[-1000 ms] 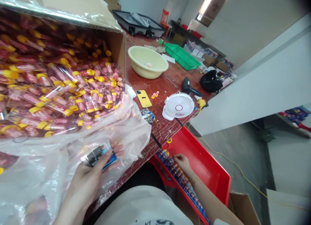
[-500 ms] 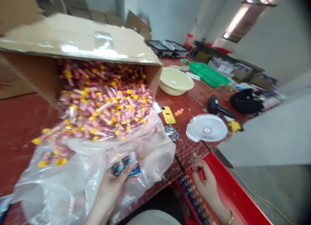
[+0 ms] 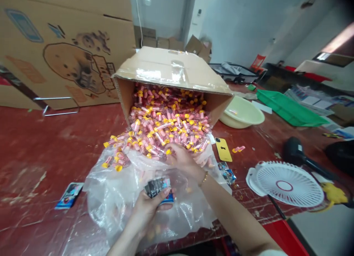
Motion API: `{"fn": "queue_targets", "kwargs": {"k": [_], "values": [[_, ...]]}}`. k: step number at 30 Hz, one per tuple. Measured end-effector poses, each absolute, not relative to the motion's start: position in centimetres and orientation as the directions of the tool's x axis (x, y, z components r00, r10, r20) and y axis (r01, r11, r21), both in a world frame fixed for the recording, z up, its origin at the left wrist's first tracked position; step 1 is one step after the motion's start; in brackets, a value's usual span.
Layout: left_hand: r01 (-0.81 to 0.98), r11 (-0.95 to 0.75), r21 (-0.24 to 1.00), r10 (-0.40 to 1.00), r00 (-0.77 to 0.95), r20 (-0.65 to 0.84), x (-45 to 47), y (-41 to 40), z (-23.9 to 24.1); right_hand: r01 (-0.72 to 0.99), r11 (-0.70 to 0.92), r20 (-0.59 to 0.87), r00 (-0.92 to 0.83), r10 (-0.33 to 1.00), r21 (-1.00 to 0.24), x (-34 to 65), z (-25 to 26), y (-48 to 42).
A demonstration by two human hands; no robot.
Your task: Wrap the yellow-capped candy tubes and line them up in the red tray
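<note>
My left hand is closed around a small stack of blue-and-black printed packets, thumb on top, above a clear plastic bag. At the front of a heap of small pink tubes with yellow caps, my right hand has its fingers curled in at one yellow-capped tube. Its fingertips are partly hidden. The heap spills from a cardboard box lying on its side, onto the plastic bag.
To the right stand a cream basin, a yellow phone, some loose packets, a white fan and a green tray. One blue packet lies at left. A red bin sits below the table edge.
My right hand has moved from over the red bin up and left to the tubes. The left hand still holds the packets. The view has swung left.
</note>
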State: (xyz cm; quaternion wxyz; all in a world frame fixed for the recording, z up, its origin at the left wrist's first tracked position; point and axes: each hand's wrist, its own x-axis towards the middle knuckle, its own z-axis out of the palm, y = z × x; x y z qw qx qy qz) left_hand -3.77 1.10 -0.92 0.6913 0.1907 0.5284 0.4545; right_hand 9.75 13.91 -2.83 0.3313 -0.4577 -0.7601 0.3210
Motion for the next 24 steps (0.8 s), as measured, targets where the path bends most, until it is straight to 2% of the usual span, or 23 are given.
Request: {"fn": "queue_targets", "kwargs": {"k": [2, 4, 6, 8, 11, 19, 24], "values": [[-0.42, 0.513, 0.749, 0.833, 0.033, -0.552, -3.8, 1.2, -1.0, 0.349, 0.287, 0.229, -0.199, 0.953, -0.892, 11.0, -2.3, 13.0], [-0.41, 0.522, 0.748, 0.835, 0.066, -0.547, -3.6, 1.4, -1.0, 0.154, 0.19, 0.182, -0.068, 0.981, -0.97, 12.4, -1.5, 11.7], [-0.398, 0.542, 0.74, 0.831, 0.121, -0.543, -3.3, 1.5, -0.9, 0.014, 0.111, 0.11, -0.041, 0.993, -0.994, 13.5, -0.7, 10.3], [-0.372, 0.556, 0.743, 0.826, 0.153, -0.542, -3.0, 1.6, -0.8, -0.047, 0.061, 0.063, -0.041, 0.997, -0.997, 14.3, 0.0, 9.0], [-0.329, 0.549, 0.768, 0.832, 0.13, -0.539, -2.7, 1.6, -0.8, -0.046, 0.058, 0.062, -0.092, 0.994, -0.997, 14.8, 0.9, 7.8], [-0.238, 0.552, 0.799, 0.834, 0.153, -0.531, -3.0, 1.0, -1.4, -0.009, 0.174, 0.172, -0.188, 0.967, -0.985, 14.5, 2.4, 6.8], [-0.286, 0.514, 0.809, 0.857, 0.137, -0.497, -3.0, 1.0, -1.4, 0.153, 0.318, 0.271, -0.266, 0.925, -0.935, 14.4, 3.8, 6.0]]}}
